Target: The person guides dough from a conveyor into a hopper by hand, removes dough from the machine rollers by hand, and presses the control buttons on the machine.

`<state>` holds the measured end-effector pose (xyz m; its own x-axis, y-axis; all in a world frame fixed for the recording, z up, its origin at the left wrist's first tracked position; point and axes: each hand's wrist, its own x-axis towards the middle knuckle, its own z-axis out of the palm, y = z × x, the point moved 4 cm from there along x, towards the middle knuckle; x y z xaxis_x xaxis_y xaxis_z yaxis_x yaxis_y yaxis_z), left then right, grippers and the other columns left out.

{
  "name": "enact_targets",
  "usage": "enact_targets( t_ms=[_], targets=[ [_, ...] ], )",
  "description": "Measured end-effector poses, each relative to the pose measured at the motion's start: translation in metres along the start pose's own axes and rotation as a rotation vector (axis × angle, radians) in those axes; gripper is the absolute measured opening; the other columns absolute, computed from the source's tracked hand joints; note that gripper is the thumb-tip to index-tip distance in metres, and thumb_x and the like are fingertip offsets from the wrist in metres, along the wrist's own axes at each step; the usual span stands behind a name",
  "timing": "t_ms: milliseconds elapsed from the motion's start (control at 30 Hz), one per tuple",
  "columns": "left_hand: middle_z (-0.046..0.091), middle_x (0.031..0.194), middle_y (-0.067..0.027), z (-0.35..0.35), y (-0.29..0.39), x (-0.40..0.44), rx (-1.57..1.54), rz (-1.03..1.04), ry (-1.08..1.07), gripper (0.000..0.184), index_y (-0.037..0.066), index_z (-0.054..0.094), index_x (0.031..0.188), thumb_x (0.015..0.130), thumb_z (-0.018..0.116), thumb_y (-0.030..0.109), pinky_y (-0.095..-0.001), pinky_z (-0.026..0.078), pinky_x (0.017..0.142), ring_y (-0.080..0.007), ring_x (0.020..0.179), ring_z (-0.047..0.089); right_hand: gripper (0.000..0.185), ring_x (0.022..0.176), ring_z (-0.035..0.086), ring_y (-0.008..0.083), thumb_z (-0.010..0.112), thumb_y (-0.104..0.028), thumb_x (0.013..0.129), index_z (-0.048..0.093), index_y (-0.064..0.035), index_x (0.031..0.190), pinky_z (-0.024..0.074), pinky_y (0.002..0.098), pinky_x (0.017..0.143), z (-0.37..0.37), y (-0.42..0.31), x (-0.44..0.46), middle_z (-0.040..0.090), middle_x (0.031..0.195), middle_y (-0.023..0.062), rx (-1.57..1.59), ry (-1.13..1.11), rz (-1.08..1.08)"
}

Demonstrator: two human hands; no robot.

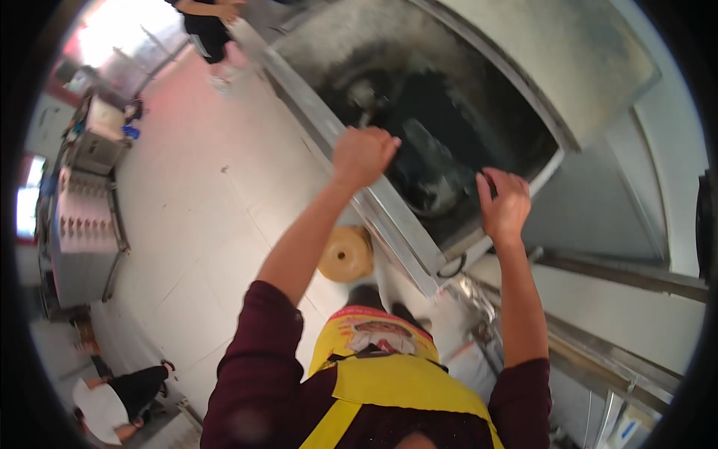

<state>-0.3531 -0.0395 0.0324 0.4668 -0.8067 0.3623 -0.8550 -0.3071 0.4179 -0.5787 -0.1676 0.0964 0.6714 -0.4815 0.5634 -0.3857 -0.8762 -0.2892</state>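
My left hand [364, 156] is curled closed above the near metal edge of a large vat [407, 224] with dark liquid [449, 112] in it. Whether anything is inside its fingers is hidden. My right hand [504, 200] hangs over the vat's right corner, its fingers bent and the thumb a little apart from them; I see nothing held there. Both hands appear to be above the rim rather than in the liquid. Pale streaks and a blurred light shape show in the dark liquid between and beyond the hands.
A round tan stool [345, 254] stands on the pale floor [217, 209] by the vat. One person [207, 34] is at the vat's far end, another [105, 404] at lower left. Racks with trays [88, 217] line the left side. Pipes and metal rails run at right.
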Motion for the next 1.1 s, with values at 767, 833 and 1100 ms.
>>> enact_targets(
  t_ms=[767, 833, 1100],
  targets=[
    [0.061, 0.064, -0.0054, 0.000, 0.006, 0.003, -0.133, 0.038, 0.183, 0.013, 0.005, 0.067, 0.073, 0.083, 0.071, 0.012, -0.0326, 0.042, 0.057, -0.0215, 0.056, 0.056, 0.008, 0.069, 0.061, 0.0248, 0.068, -0.003, 0.081, 0.069, -0.0044, 0.089, 0.0477, 0.0371, 0.083, 0.012, 0.020, -0.001, 0.065, 0.074, 0.0076, 0.025, -0.119, 0.083],
    [0.061, 0.064, -0.0053, 0.000, 0.006, 0.003, -0.135, 0.045, 0.192, 0.013, 0.005, 0.067, 0.073, 0.083, 0.071, 0.012, -0.0325, 0.042, 0.057, -0.0213, 0.056, 0.056, 0.008, 0.069, 0.061, 0.0248, 0.068, -0.003, 0.081, 0.069, -0.0044, 0.089, 0.0475, 0.0370, 0.083, 0.012, 0.020, -0.001, 0.065, 0.074, 0.0077, 0.025, -0.127, 0.090],
    [0.061, 0.064, -0.0047, -0.002, 0.006, 0.001, -0.141, 0.028, 0.191, 0.013, 0.006, 0.067, 0.072, 0.083, 0.071, 0.013, -0.0323, 0.041, 0.055, -0.0211, 0.055, 0.053, 0.008, 0.070, 0.061, 0.0256, 0.068, -0.003, 0.081, 0.070, -0.0045, 0.089, 0.0464, 0.0358, 0.083, 0.013, 0.018, -0.002, 0.067, 0.076, 0.0080, 0.006, -0.139, 0.095]
  ],
)
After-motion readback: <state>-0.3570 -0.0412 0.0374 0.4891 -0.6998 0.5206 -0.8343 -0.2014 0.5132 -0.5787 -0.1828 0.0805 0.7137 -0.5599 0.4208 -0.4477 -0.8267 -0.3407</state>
